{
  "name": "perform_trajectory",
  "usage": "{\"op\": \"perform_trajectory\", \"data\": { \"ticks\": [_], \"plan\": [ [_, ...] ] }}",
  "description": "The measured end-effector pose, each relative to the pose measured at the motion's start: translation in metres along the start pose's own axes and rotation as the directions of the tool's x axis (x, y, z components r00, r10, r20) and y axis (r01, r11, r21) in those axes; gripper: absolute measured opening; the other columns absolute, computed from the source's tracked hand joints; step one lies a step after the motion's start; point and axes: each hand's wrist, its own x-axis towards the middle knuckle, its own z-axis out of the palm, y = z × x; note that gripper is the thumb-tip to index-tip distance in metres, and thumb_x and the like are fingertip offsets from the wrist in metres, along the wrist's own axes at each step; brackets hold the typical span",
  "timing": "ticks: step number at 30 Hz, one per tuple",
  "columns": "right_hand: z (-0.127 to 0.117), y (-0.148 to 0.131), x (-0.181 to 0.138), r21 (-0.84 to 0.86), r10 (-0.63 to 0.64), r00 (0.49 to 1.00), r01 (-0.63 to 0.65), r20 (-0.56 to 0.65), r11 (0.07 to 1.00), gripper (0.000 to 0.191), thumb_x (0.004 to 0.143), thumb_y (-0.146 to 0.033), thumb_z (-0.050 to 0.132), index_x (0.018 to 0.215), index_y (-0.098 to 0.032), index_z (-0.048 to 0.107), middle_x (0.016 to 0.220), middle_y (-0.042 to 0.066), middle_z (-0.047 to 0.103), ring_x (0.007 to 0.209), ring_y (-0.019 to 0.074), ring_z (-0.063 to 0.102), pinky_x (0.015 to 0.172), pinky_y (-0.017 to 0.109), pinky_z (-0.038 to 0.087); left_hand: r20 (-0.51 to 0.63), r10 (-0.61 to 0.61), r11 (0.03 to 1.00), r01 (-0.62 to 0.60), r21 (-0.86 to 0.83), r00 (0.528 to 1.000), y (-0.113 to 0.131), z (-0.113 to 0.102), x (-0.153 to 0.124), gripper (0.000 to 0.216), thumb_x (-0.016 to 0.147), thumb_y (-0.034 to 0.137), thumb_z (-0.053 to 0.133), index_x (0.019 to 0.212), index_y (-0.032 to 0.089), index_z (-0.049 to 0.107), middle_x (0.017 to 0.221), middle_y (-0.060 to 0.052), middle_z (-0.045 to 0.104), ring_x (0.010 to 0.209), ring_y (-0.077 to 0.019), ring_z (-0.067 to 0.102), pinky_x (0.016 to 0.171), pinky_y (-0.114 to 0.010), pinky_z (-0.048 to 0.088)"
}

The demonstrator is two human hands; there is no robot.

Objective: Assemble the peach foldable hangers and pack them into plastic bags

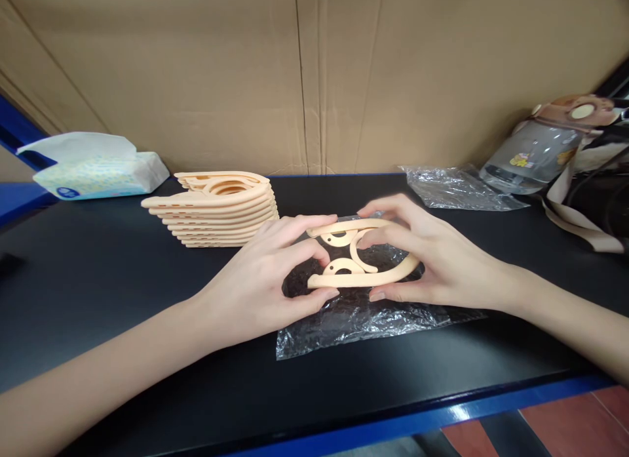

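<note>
A folded peach plastic hanger (354, 255) is held upright on its edge between both hands, over a clear plastic bag (358, 319) that lies on the black tabletop (122, 293). My left hand (268, 280) pinches the hanger's left end with thumb and fingers. My right hand (430, 257) grips its right end, fingers curled over the top and thumb below. To the left at the back sits a stack of several folded peach hangers (219, 208).
A tissue pack (95, 168) lies at the back left. Another crumpled clear bag (455, 188), a water bottle (545, 145) with a strap and a dark bag sit at the back right. A cardboard wall stands behind. The table's blue front edge (442, 414) runs below.
</note>
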Motion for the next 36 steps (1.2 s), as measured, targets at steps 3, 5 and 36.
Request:
{"op": "perform_trajectory", "data": {
  "ticks": [3,5,36],
  "plan": [
    [0.0005,-0.0002,0.0006,0.003,-0.006,1.000,0.006,0.005,1.000,0.045,0.080,-0.052,0.069,0.112,-0.022,0.059,0.130,0.013,0.044,0.118,0.0276,0.048,0.090,0.041,0.049,-0.001,0.003,1.000,-0.003,-0.004,1.000,-0.0008,0.0002,-0.0001,0.010,0.085,0.027,0.064,0.092,0.019,0.061,0.139,-0.009,0.050,0.119,-0.0242,0.054,0.099,-0.042,0.043],
    [0.0006,-0.0003,0.0011,0.001,-0.018,1.000,0.018,0.009,1.000,0.044,0.080,-0.052,0.068,0.112,-0.022,0.060,0.130,0.013,0.045,0.118,0.0273,0.048,0.091,0.042,0.048,-0.002,0.008,1.000,-0.008,-0.003,1.000,-0.0012,0.0000,-0.0002,0.011,0.085,0.027,0.064,0.092,0.019,0.061,0.139,-0.009,0.050,0.119,-0.0241,0.054,0.099,-0.042,0.043],
    [0.0017,-0.0001,0.0015,-0.086,-0.036,0.996,0.043,0.083,0.995,0.043,0.084,-0.055,0.061,0.110,-0.021,0.062,0.123,0.013,0.051,0.110,0.0275,0.050,0.088,0.045,0.044,0.043,0.038,0.999,-0.038,0.000,0.998,-0.0016,-0.0012,0.0016,0.010,0.084,0.026,0.065,0.091,0.020,0.061,0.138,-0.007,0.052,0.121,-0.0251,0.051,0.098,-0.042,0.043]
  ]
}}
